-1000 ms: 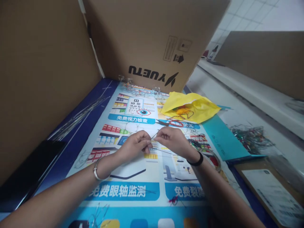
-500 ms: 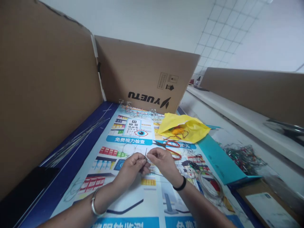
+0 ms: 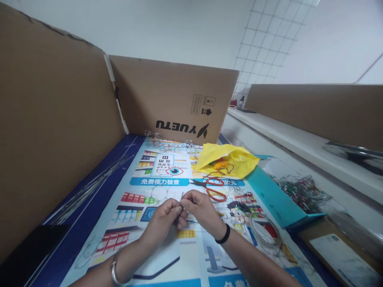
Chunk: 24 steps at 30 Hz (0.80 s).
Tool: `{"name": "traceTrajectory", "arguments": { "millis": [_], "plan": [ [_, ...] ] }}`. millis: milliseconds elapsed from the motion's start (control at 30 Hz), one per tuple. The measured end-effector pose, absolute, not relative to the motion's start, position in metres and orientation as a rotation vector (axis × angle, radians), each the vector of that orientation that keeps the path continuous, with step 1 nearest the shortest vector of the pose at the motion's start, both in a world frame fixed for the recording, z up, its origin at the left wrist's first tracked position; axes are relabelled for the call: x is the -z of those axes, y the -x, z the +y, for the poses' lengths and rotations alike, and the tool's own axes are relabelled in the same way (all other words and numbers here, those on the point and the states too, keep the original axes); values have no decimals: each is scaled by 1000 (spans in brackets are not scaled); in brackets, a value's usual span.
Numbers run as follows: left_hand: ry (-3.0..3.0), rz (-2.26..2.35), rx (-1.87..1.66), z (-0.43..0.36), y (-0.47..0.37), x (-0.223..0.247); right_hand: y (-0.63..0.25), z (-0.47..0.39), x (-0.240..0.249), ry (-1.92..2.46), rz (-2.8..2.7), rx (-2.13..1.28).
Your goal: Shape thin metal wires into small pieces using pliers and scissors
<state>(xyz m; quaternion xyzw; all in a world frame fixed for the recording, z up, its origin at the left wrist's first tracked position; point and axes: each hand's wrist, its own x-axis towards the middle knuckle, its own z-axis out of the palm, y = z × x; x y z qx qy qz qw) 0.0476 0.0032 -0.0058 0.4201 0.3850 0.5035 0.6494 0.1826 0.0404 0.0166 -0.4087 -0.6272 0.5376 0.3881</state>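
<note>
The fingers of the left hand [image 3: 164, 218] are drawn into a thumb-and-forefinger pinch on a thin dark strand [image 3: 182, 195], whose short end rises at twelve o'clock from the fingertips; whether it is wire or thread is too small to tell. The fingers of the right hand [image 3: 200, 209], arriving from four o'clock, are pressed together at the same spot and appear to pinch the strand too, though the contact itself is partly hidden. For work this fine, I would let one pinch act as a steady anchor while the other makes the small movements, with light pressure so the strand neither kinks nor slips. Close-set fingertips suit it, but tilting the right knuckles slightly outward should give a clearer view of the strand. The red-handled scissors [image 3: 206, 184] lie open just beyond at two o'clock, so the right knuckles need care there. Farther out, at one o'clock, the yellow pouch [image 3: 229, 155] gapes open; the wire tangle [image 3: 303, 193] sits well apart towards two o'clock, and the thin strips [image 3: 86, 189] lie on the blue worktop [image 3: 97, 199] towards ten o'clock, both best left undisturbed by sleeves or elbows.
</note>
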Motion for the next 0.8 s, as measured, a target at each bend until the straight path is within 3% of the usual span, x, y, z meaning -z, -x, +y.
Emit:
{"name": "traceTrajectory", "arguments": {
  "millis": [800],
  "plan": [
    [-973,885,-1153,2,-49,11,-179,39,-7,893,-1540,-1470]
  ]
}}
